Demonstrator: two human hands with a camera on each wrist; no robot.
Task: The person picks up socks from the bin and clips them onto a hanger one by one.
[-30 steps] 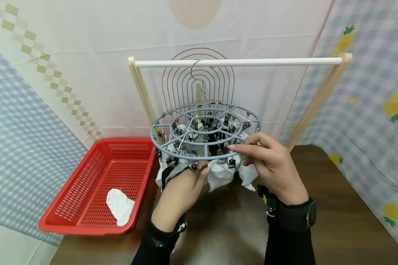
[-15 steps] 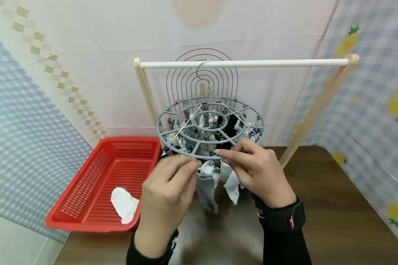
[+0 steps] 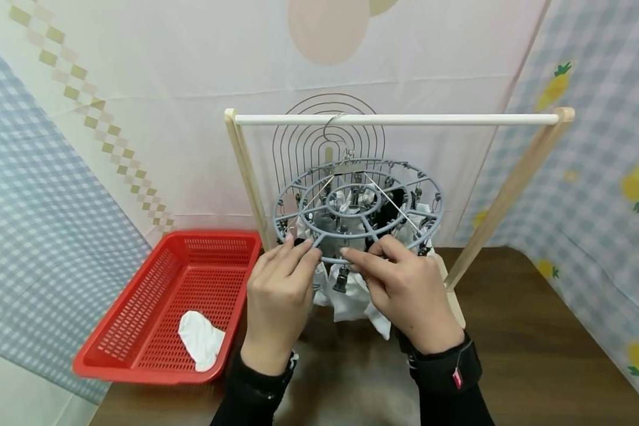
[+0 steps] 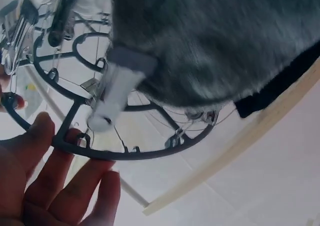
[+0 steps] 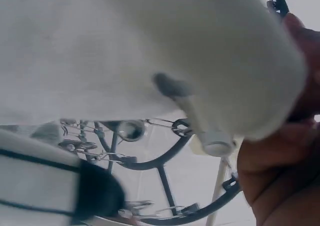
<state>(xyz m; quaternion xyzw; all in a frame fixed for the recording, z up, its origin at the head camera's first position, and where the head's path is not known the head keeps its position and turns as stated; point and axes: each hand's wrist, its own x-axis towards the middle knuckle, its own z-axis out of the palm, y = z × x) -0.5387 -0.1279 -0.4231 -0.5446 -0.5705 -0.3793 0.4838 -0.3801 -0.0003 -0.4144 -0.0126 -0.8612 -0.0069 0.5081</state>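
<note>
A round grey-blue clip hanger (image 3: 370, 229) hangs by its hook at chest height. My left hand (image 3: 279, 290) pinches its rim at the front left, thumb on one side and fingers on the other in the left wrist view. At the front right, my right hand (image 3: 410, 284) pinches the same rim. Between the hands dangles a dark clip (image 3: 341, 279), with white cloth pieces (image 3: 348, 305) hanging below the ring. Dark grey cloth (image 4: 215, 41) fills the top of the left wrist view, held by a clip (image 4: 117, 93). White cloth (image 5: 75, 51) covers much of the right wrist view.
A white bar (image 3: 458, 119) on wooden posts (image 3: 511, 183) carries the hanger. To the left, a red basket (image 3: 80, 361) holds one white cloth piece (image 3: 201, 340). Behind the hanger is a wire arch-shaped rack (image 3: 380, 136). The brown table (image 3: 538, 355) lies beneath.
My left hand has come out from under the ring and now pinches its front rim. The right hand stays at the rim. The hanger has shifted slightly right and turned; grey cloth left the front.
</note>
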